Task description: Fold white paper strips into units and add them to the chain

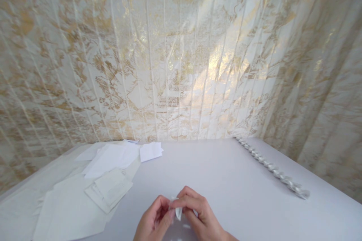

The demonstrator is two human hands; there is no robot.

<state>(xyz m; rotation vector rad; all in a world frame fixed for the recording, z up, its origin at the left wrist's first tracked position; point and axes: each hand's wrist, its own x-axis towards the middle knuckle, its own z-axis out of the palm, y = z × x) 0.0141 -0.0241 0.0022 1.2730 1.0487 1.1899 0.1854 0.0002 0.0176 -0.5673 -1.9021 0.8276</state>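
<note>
A small folded piece of white paper [178, 214] is pinched between my two hands, low in the middle of the head view. My left hand [157, 216] grips its left side between thumb and curled fingers. From the right, my right hand [199, 211] holds the same piece, its fingers bent over the top. The fingers hide much of the paper, so its full shape cannot be made out. Just below, pale spots show on the white tabletop [181, 173], too blurred to name.
Loose white paper sheets [107, 160] and smaller slips [110, 190] overlap on the left. A small paper stack [151, 151] lies at the back. On the right stretches a long chain of folded paper pieces [271, 168]. A gold-patterned curtain [178, 64] hangs behind the table.
</note>
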